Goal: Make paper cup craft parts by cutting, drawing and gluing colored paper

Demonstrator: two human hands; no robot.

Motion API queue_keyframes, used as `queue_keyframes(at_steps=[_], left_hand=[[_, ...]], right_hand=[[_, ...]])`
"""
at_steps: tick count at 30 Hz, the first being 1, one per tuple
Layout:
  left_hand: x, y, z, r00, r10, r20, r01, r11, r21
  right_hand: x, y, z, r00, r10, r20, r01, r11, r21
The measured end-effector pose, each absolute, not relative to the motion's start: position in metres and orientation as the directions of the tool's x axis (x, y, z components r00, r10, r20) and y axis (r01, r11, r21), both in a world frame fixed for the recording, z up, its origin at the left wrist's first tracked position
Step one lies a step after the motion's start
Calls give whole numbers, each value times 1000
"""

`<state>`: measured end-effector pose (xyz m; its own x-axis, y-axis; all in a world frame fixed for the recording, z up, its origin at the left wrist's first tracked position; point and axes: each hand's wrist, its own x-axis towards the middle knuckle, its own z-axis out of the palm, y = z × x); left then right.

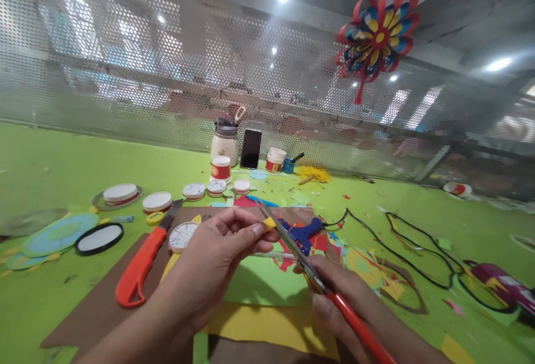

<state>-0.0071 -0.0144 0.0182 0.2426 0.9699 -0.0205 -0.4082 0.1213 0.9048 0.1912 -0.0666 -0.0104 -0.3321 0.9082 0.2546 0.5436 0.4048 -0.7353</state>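
Between the thumb and fingers of my left hand a small yellow paper piece is pinched. My right hand is wrapped round red-handled scissors, whose metal blades point up and left and lie beside the yellow piece. Whether the blades touch the paper I cannot tell. Below both hands lie a light green sheet and a yellow sheet on brown board. Just behind the blades rests a blue glue gun among coloured paper scraps.
To the left lie an orange-handled knife, a black ring and several white lids. Farther back stand a jug, a phone and tubs. Black cable loops at right. A paper flower hangs above.
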Motion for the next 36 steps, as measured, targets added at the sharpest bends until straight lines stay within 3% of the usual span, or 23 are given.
queue_keyframes(at_steps=[14, 36], left_hand=[[-7, -14, 12, 156, 987, -26, -326, 77, 942], [-5, -18, 15, 117, 993, -27, -322, 64, 945]], right_hand=[[194, -69, -13, -253, 948, 194, 599, 310, -738], [192, -69, -15, -238, 943, 233, 621, 332, -710]])
